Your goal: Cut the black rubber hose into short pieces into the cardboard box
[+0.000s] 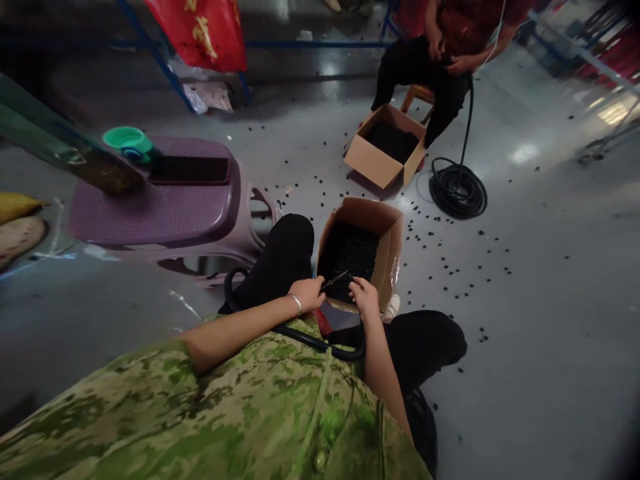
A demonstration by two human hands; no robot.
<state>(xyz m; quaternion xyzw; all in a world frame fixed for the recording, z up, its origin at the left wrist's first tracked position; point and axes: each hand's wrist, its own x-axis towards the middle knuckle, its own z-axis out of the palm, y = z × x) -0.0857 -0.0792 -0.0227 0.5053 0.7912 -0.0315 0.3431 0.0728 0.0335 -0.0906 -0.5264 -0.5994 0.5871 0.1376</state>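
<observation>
One left grip (309, 294), closed around a slim dark tool (337, 279); one right grip (366, 297), pinching a black tube (306, 338) that curves across the camouflage garment (240, 407). Both at the near edge of an open carton (390, 257) holding small black pieces (353, 245).

Grey floor (530, 373) around me, cardboard boxes (391, 252), scattered black pieces (481, 233), coiled hose (460, 208), purple stool (175, 217), smartphone (193, 171) near its right edge

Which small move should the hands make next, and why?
Perhaps bring the slim tool in the left hand to the black hose that seems to reach the right hand, above the nearer cardboard box: the tool's tip points toward that hand, and small black pieces lie in the box.
</observation>
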